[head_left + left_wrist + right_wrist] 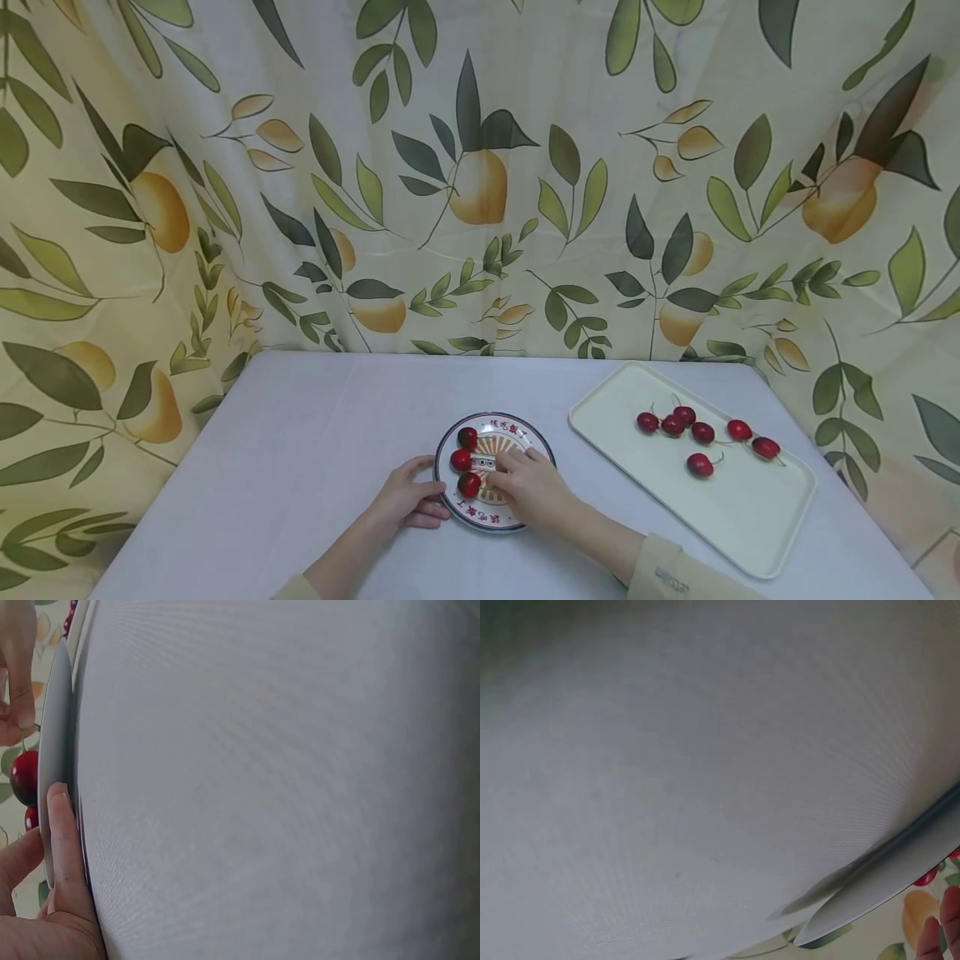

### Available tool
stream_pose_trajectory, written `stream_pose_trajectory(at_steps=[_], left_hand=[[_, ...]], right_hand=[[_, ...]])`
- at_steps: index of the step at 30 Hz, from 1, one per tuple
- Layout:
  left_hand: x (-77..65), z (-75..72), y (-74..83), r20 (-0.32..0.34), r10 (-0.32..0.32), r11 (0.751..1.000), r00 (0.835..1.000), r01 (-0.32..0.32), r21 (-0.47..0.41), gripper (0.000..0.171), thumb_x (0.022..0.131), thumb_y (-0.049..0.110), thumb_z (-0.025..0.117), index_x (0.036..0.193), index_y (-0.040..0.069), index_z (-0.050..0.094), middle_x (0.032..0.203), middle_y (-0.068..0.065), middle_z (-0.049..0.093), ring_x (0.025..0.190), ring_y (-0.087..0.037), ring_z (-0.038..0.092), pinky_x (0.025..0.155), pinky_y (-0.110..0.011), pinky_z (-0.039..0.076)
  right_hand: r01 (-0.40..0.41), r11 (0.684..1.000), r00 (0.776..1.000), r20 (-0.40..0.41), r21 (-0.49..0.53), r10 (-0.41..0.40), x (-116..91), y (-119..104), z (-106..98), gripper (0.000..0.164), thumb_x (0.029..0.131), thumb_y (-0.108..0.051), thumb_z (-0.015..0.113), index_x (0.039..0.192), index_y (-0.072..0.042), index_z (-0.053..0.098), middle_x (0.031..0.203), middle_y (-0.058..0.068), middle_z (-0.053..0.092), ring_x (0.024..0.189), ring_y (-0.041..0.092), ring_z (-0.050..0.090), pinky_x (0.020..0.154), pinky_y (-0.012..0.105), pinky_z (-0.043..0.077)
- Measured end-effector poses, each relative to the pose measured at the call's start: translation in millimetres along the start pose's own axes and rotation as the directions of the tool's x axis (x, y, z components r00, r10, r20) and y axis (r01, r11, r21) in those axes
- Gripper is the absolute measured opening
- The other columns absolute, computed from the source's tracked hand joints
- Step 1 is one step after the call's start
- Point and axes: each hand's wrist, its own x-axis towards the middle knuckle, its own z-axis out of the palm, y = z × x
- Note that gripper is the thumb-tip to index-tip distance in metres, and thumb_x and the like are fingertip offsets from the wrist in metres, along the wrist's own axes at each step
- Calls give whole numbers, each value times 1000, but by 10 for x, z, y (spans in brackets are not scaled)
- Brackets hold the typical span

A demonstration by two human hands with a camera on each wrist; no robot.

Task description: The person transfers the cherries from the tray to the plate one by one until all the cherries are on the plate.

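Observation:
A round plate (517, 431) with a dark rim, red writing and a fan pattern lies on the table. My left hand (405, 497) grips its left edge, thumb over the rim and fingers along the side and underneath. Three dark red cherries sit in a line on the plate's left part: a near one (468, 485), a middle one (461, 460) and a far one (467, 438). Reaching over the plate from the right, my right hand (536, 492) pinches the stem of the near cherry, as the left wrist view shows. In the right wrist view, only the fingertips (950, 919) appear.
To the right, a white rectangular tray (720, 517) lies at an angle. Several stemmed cherries (702, 432) are spread over its far half. A white cloth covers the table (322, 417), and a fruit-patterned curtain (480, 275) hangs behind it.

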Motion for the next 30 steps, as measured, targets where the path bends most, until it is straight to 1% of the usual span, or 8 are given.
stream_pose_trajectory(at_steps=[8,16,21,23,25,27,30], left_hand=[[-8,5,8,-6,2,1000,1000,-2,18,67,84,12,62,141,5,27,71,-9,67,60,-21,67,57,-34,58],[-19,6,19,-12,-2,1000,1000,2,21,67,84,12,62,141,5,26,71,-9,68,60,-21,67,57,-34,58],[-8,3,7,-11,-7,1000,1000,7,14,68,84,12,62,141,5,26,73,-9,68,61,-21,67,57,-34,58],[-2,1,2,-11,-9,1000,1000,9,12,68,84,12,62,142,5,27,73,-9,68,61,-21,67,57,-34,58],[2,1,0,-12,-9,1000,1000,9,14,68,84,13,62,141,6,27,73,-9,68,61,-21,67,57,-34,58],[5,1,-2,-13,-10,1000,1000,10,14,68,84,12,62,141,6,27,73,-9,68,61,-21,67,57,-34,58],[2,5,2,-13,-8,1000,1000,8,16,68,84,12,62,141,6,27,73,-9,68,61,-21,67,57,-34,58]], right_hand=[[-63,998,993,101,17,61,-2,-13,7,10,78,-22,70,88,-25,67,82,-8,50,77,8,50,61,17,38],[-92,996,986,142,1,90,-2,-20,42,14,77,-21,71,90,-24,67,84,-7,52,77,9,49,58,16,38],[-125,992,977,177,22,119,8,-33,48,15,78,-22,70,93,-23,67,85,-6,51,77,8,47,58,16,37],[-137,990,973,191,30,129,11,-36,42,16,79,-23,70,94,-23,67,86,-6,51,78,9,47,59,16,38],[-138,990,973,194,35,129,10,-34,35,17,79,-23,70,95,-22,67,87,-5,52,80,9,49,61,17,40],[-127,991,978,170,36,119,8,-22,22,18,79,-22,71,96,-22,66,88,-5,53,82,10,50,62,19,43],[-122,992,986,117,26,119,10,14,-26,19,78,-20,71,96,-21,65,86,-5,52,79,11,50,61,21,43]])
